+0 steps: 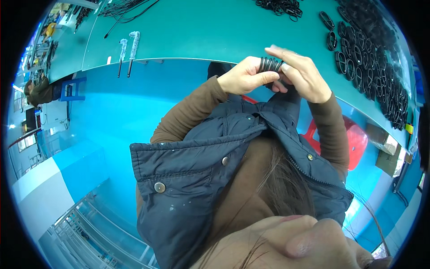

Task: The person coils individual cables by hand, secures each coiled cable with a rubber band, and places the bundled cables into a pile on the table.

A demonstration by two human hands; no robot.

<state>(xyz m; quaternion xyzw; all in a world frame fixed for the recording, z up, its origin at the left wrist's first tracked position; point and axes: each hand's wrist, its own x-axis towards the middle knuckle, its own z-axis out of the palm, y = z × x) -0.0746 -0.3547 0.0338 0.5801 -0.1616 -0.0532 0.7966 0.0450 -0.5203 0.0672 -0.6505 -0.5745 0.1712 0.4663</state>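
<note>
A black cable (268, 65) forms a tight stack of loops between my hands, just off the front edge of the green table (201, 31). My left hand (242, 77) is closed at the left side of the coil, its thumb lying along the lower side. From the right, my right hand (309, 74) bends over the loops, with its fingertips at the cable. Some fingers of both hands are hidden behind the coil, and no loose cable end can be made out.
Many coiled black cables (358, 58) cover the table's right side. Further cables (280, 6) lie at the far edge, with loose ones (125, 9) at far left. Two wrapped rods (134, 45) overhang the front edge. A red stool (356, 143) and cardboard boxes (387, 154) are at right.
</note>
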